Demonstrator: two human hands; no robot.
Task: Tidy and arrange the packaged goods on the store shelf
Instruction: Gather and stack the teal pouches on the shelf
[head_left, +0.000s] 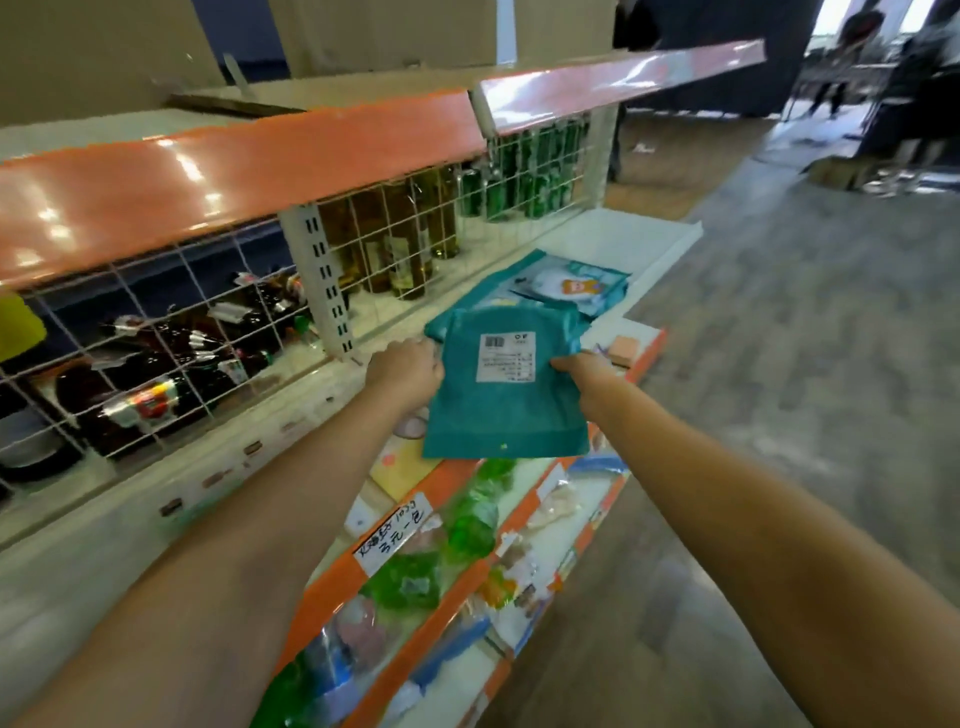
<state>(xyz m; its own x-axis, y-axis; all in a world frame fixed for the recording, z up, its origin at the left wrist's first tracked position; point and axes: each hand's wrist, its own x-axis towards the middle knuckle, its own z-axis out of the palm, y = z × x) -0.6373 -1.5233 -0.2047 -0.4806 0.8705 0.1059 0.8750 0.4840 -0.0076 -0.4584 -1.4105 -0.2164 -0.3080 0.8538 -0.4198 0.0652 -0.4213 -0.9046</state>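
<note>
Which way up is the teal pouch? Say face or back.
Back up: the teal pouch shows a white barcode label, held flat by the left hand and right hand.

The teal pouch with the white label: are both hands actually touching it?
Touching. In the head view the left hand grips the teal pouch at its left edge, and the right hand pinches its right edge.

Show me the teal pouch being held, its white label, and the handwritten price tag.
teal pouch (506, 415): head view, lower plain face.
white label (506, 357): head view, middle of the sticker.
handwritten price tag (393, 535): head view, centre of the writing.
</note>
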